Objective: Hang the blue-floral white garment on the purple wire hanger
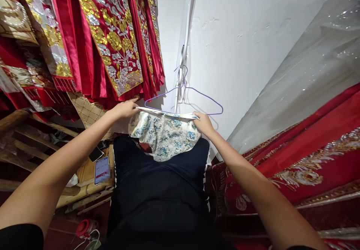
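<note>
A white garment with a blue-green floral print [174,137] is stretched by its white upper edge between my hands. My left hand [125,109] grips the left end of that edge, fingers closed. At the right end, my right hand [203,123] pinches the band. Directly behind the edge hangs a purple wire hanger [201,93], its bottom bar level with the garment's top. Whether the garment is looped over the bar cannot be made out. The lower part of the cloth hangs in front of my dark clothing [165,190].
Red garments with gold and silver embroidery [112,36] hang at upper left. A sheer sparkly fabric [298,59] and red beaded cloth [303,167] fill the right. Phones, one with a lit screen [101,170], rest on a wooden bench [84,171]. A red object [83,228] with a cable is below.
</note>
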Demonstrator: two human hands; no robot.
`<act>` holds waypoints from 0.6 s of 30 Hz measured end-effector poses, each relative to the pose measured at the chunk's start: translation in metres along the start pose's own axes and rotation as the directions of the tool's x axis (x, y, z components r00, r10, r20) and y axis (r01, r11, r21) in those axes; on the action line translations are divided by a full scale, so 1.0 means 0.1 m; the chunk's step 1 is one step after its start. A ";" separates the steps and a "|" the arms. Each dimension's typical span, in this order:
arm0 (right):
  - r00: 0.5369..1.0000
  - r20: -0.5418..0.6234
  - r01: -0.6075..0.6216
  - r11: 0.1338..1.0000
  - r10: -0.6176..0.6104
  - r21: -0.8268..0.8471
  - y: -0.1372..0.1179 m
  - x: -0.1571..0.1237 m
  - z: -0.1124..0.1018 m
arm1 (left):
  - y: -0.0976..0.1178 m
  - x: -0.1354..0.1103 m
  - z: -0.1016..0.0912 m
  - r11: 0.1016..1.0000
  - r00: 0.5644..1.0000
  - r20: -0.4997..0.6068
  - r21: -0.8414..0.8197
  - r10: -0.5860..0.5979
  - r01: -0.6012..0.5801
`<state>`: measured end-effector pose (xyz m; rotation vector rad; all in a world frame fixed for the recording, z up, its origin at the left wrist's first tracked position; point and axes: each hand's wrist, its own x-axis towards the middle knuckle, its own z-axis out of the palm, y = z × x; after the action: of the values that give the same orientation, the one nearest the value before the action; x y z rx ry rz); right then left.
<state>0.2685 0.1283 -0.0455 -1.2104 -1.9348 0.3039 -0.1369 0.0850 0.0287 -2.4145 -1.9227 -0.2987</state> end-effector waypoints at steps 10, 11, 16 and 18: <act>0.996 0.040 0.079 0.994 -0.082 0.073 -0.14 -0.17 -0.10 | 0.22 0.48 -0.01 0.955 0.907 0.309 0.018 -0.287 0.296; 0.995 0.051 0.082 0.992 -0.087 0.094 -0.15 -0.18 -0.08 | 0.20 0.52 0.01 0.955 0.904 0.321 0.002 -0.282 0.297; 0.996 0.027 0.078 0.989 -0.082 0.128 -0.19 -0.20 0.03 | 0.15 0.63 0.03 0.965 0.960 0.130 -0.044 -0.249 0.257; 0.997 0.024 0.073 0.993 -0.075 0.093 -0.19 -0.20 0.05 | 0.15 0.62 0.01 0.966 0.962 0.103 -0.037 -0.251 0.256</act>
<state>0.2571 0.1028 -0.0485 -1.0774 -1.9624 0.3685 -0.1091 0.1418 0.0396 -2.2493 -2.2988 -0.2432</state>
